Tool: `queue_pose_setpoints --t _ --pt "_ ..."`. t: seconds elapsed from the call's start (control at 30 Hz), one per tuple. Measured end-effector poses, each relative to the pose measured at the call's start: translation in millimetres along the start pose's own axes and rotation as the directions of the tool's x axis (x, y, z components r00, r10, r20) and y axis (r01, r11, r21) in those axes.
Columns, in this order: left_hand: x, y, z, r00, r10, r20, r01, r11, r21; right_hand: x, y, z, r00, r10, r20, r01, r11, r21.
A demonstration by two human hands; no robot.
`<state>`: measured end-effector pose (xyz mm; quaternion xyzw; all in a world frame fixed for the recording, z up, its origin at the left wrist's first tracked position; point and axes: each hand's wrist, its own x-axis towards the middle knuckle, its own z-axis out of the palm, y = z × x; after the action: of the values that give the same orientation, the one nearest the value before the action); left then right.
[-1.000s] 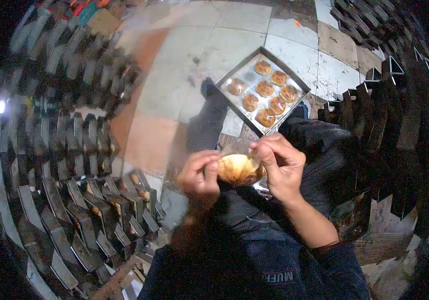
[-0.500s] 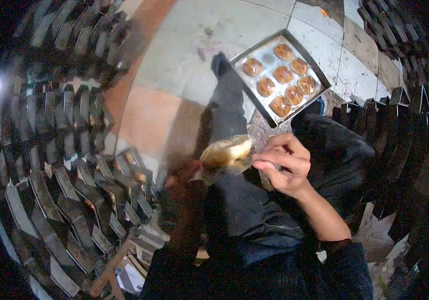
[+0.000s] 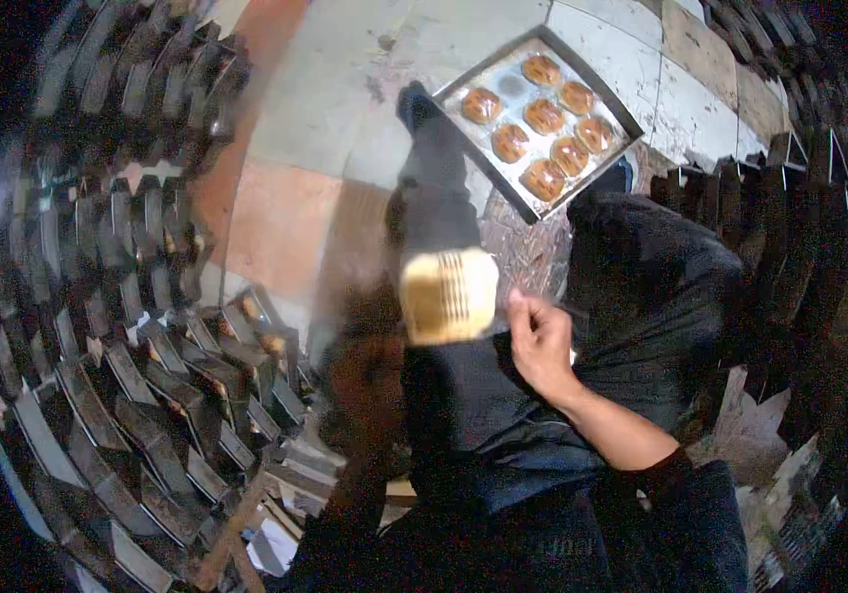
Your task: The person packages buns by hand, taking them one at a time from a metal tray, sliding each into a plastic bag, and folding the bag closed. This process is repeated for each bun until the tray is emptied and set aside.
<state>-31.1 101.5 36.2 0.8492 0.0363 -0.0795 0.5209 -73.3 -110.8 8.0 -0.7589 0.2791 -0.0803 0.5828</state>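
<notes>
A pale-edged bread bun (image 3: 449, 296) with a row of dark slits hangs above my lap, seemingly inside a clear plastic bag. My right hand (image 3: 541, 344) is closed to the right of the bun, thumb and fingertips pinching what looks like the bag's edge. My left hand (image 3: 369, 346) is at the bun's left, deep in shadow and blurred, so its fingers cannot be made out. Beyond my knees, a square metal baking tray (image 3: 595, 81) lies on the floor. Several glossy brown buns (image 3: 544, 116) sit in it.
Stacks of dark metal baking pans (image 3: 147, 425) crowd my left side. More dark pans (image 3: 730, 222) stand at my right. My outstretched left leg (image 3: 439, 188) reaches the tray's near-left side. Wooden pieces (image 3: 231, 539) and a white paper item (image 3: 274, 546) lie at lower left.
The bun has turned from a tilted, edge-on pose to show its slit face. My right hand has moved down and slightly left. The tray appears higher in view.
</notes>
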Motion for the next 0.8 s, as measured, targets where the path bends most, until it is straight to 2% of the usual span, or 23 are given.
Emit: queue_pose_setpoints --t 0.03,0.07,0.1,0.13,0.17,0.2,0.27,0.3,0.33,0.37,0.4,0.43,0.47,0.5,0.53,0.57,0.6,0.63,0.67,0.7,0.73,0.77,0.8 --pt "-9.1 -27.6 -3.2 0.963 0.269 0.006 -0.251 0.890 0.380 -7.4 10.3 -2.7 0.996 0.039 0.079 -0.039 0.999 -0.006" --pt "-11.1 -40.6 -3.4 0.855 0.507 0.109 -0.435 0.586 0.684 -5.0 4.9 -18.4 0.964 0.105 0.245 -0.042 0.967 -0.250" --pt "-10.8 -23.8 -6.4 0.850 0.513 0.119 -0.447 0.583 0.679 -3.2 5.6 -22.4 0.993 -0.034 0.116 0.055 0.982 -0.180" --pt "-12.5 10.0 -13.8 0.970 0.225 0.096 -0.220 0.633 0.742 4.8 -5.2 -31.8 0.998 -0.050 0.028 0.055 0.978 -0.203" --pt "-13.2 36.3 -20.2 0.996 -0.082 0.033 0.024 0.607 0.794 15.4 -25.0 -42.4 0.996 -0.075 -0.050 0.062 0.973 -0.224" --pt "-6.8 50.7 -23.8 0.997 -0.081 0.013 0.039 0.608 0.793 24.1 -46.2 -50.4 0.969 -0.243 0.034 0.245 0.952 -0.183" --pt "18.3 69.2 -32.4 0.997 0.058 -0.053 -0.028 0.892 0.451 33.1 -84.9 -50.2 0.834 -0.507 0.217 0.537 0.837 -0.107" --pt "30.0 62.5 -34.4 0.996 0.066 -0.066 -0.030 0.897 0.441 34.2 -102.4 -37.2 0.745 -0.590 0.311 0.640 0.763 -0.087" --pt "45.6 44.8 -32.4 0.999 -0.045 0.015 0.044 0.996 0.071 37.6 -109.0 -25.4 0.704 -0.574 0.418 0.676 0.722 -0.147" --pt "64.4 26.7 -29.0 0.983 -0.110 0.144 0.150 0.941 -0.304 43.9 -108.7 -16.0 0.664 -0.539 0.518 0.711 0.671 -0.212" --pt "90.4 10.9 -31.5 0.849 0.439 0.294 -0.229 0.807 -0.544 55.5 -98.3 -8.7 0.666 -0.509 0.545 0.652 0.752 -0.094" --pt "100.1 -3.2 -30.7 0.832 0.470 0.294 -0.245 0.787 -0.566 71.0 -92.2 -10.0 0.687 -0.449 0.571 0.515 0.856 0.053" --pt "99.3 -20.1 -32.7 0.922 0.209 0.325 -0.032 0.880 -0.474 87.1 -91.0 -16.2 0.733 -0.375 0.568 0.435 0.900 0.032" --pt "106.6 -30.7 -34.6 0.941 -0.075 0.330 0.203 0.906 -0.372 103.6 -88.7 -22.3 0.772 -0.292 0.565 0.345 0.938 0.013" --pt "117.6 -1.5 -49.4 0.864 -0.093 0.494 0.107 0.994 -0.001 121.8 -71.4 -21.8 0.847 -0.246 0.471 0.263 0.964 0.031" --pt "98.7 -20.1 -31.6 0.933 0.139 0.333 -0.209 0.960 0.186 144.0 -53.1 -21.3 0.921 -0.071 0.383 0.064 0.997 0.031" --pt "74.7 -35.3 -5.4 0.894 0.395 0.212 -0.448 0.797 0.405 169.5 -27.4 -19.5 0.920 0.103 0.379 -0.197 0.955 0.220" --pt "74.8 -17.7 12.3 0.892 0.390 0.229 -0.451 0.801 0.393 208.0 -0.8 -20.3 0.961 0.048 0.273 -0.054 0.998 0.013" --pt "75.0 13.7 22.7 0.975 0.168 0.142 -0.200 0.948 0.250 248.3 15.6 -21.7 0.971 0.160 0.176 -0.129 0.976 -0.177" --pt "75.7 36.2 31.2 0.992 -0.086 0.093 0.078 0.993 0.088 290.4 44.7 -26.0 0.990 0.048 0.135 -0.023 0.983 -0.180" --pt "74.3 46.3 40.3 0.990 -0.098 0.106 0.089 0.992 0.093 310.7 38.0 -35.5 0.999 -0.042 -0.017 0.029 0.877 -0.479" --pt "74.5 52.2 48.0 0.986 -0.156 0.064 0.148 0.982 0.115 344.2 100.9 -39.1 0.880 -0.453 -0.144 0.283 0.743 -0.607" --pt "78.6 52.0 52.2 0.977 -0.212 0.021 0.207 0.968 0.139 354.0 134.9 -45.0 0.882 -0.414 -0.224 0.142 0.688 -0.712"
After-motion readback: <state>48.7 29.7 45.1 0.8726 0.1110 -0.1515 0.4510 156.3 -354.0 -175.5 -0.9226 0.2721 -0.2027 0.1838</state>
